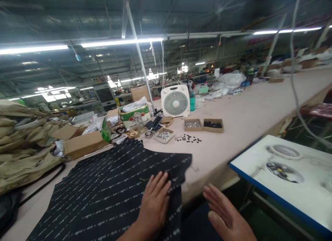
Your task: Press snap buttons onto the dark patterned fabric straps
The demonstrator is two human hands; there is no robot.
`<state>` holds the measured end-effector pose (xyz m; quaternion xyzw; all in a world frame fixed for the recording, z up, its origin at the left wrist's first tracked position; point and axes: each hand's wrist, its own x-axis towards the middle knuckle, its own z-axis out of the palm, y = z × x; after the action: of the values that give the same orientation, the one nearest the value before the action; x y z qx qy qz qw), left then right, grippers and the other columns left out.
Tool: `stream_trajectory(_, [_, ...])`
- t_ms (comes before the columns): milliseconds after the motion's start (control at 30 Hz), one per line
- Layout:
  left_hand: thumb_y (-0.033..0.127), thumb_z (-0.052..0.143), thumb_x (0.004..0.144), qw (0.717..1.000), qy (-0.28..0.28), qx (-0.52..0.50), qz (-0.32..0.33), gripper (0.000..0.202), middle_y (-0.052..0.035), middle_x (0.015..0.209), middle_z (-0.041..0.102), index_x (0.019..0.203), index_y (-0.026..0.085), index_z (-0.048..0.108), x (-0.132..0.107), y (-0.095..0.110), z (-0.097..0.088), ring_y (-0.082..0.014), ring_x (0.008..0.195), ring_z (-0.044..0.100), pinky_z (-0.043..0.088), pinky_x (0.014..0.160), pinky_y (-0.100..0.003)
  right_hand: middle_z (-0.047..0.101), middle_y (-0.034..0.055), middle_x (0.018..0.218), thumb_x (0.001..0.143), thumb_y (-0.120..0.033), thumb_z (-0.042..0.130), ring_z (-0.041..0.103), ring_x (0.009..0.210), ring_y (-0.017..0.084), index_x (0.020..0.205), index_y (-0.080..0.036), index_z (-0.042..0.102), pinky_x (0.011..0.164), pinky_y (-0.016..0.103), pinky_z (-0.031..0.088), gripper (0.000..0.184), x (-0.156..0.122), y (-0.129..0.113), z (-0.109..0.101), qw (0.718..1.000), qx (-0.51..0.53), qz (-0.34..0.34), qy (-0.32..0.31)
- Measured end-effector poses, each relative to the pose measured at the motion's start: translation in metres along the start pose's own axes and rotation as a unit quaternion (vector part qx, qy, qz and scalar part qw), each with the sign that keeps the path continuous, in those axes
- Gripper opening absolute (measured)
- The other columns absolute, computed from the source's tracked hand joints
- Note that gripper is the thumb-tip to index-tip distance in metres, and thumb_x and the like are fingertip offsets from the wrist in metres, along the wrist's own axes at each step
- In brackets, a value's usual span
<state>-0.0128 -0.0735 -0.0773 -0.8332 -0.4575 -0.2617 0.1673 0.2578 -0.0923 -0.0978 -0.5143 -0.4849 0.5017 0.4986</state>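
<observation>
A dark fabric piece (103,185) with rows of white lettering lies spread over the near part of the table. My left hand (155,199) rests flat on it near its right edge, fingers stretched out and holding nothing. Off the table's front edge, my right hand (225,213) hangs in the air to the right of the fabric. Its fingers are extended, the thumb stands apart, and nothing is in it. Beyond the fabric, small black pieces (189,139) lie scattered near an open box of silvery metal parts (165,135).
A white box fan (175,100) stands behind small cardboard boxes of silvery parts (192,124) and black parts (213,125). Khaki cloth (23,144) is heaped at left beside a cardboard carton (83,144). A white machine table (285,175) stands at right; a cable (293,71) hangs above.
</observation>
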Motion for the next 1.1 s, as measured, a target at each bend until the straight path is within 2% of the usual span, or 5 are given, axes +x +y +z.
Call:
stream_trajectory(167, [0.039, 0.054, 0.093, 0.983, -0.050, -0.073, 0.163, 0.044, -0.0049, 0.142, 0.059, 0.133, 0.021, 0.058, 0.013, 0.068, -0.005, -0.0280, 0.134, 0.052, 0.048, 0.111, -0.048, 0.075, 0.0123, 0.116, 0.075, -0.053, 0.072, 0.069, 0.110, 0.034, 0.134, -0.016, 0.062, 0.103, 0.047, 0.051, 0.070, 0.024, -0.057, 0.018, 0.998, -0.049, -0.012, 0.027])
stream_trajectory(367, [0.027, 0.067, 0.086, 0.989, -0.006, -0.080, 0.123, 0.066, -0.0138, 0.157, 0.040, 0.146, 0.018, 0.041, 0.047, 0.034, -0.025, -0.0322, 0.150, 0.028, 0.026, 0.124, -0.055, 0.079, 0.0073, 0.095, 0.077, -0.054, 0.074, 0.073, 0.088, 0.029, 0.114, -0.017, 0.072, 0.080, 0.038, 0.058, 0.052, 0.011, -0.030, -0.016, 0.990, 0.049, 0.038, 0.126])
stream_trajectory(700, [0.022, 0.050, 0.088, 0.884, -0.436, -0.165, 0.019, 0.021, -0.0070, 0.091, 0.075, 0.094, 0.020, 0.070, 0.097, 0.005, 0.000, -0.0237, 0.085, 0.068, 0.047, 0.074, -0.030, 0.063, 0.0127, 0.137, 0.085, -0.045, 0.063, 0.055, 0.129, 0.035, 0.131, -0.020, 0.062, 0.112, 0.054, 0.038, 0.052, -0.008, -0.045, -0.036, 0.912, -0.305, -0.148, 0.230])
stream_trajectory(833, [0.021, 0.051, 0.087, 0.849, -0.415, -0.326, 0.007, 0.018, -0.0024, 0.089, 0.072, 0.093, 0.018, 0.068, 0.112, 0.016, -0.002, -0.0175, 0.081, 0.062, 0.044, 0.072, -0.024, 0.047, 0.0138, 0.154, 0.081, -0.038, 0.075, 0.034, 0.146, 0.036, 0.148, -0.020, 0.046, 0.121, 0.057, 0.019, 0.075, -0.012, -0.063, -0.015, 0.834, -0.453, -0.300, 0.092])
stream_trajectory(1100, [0.046, 0.069, 0.083, 0.799, -0.438, -0.413, -0.008, 0.030, 0.0018, 0.079, 0.067, 0.089, 0.017, 0.066, 0.123, 0.030, -0.006, -0.0161, 0.074, 0.059, 0.040, 0.064, -0.023, 0.071, 0.0008, 0.076, 0.089, -0.019, 0.054, 0.065, 0.072, 0.018, 0.076, -0.019, 0.068, 0.066, 0.026, 0.044, 0.019, 0.015, -0.046, -0.009, 0.939, -0.308, -0.091, -0.124])
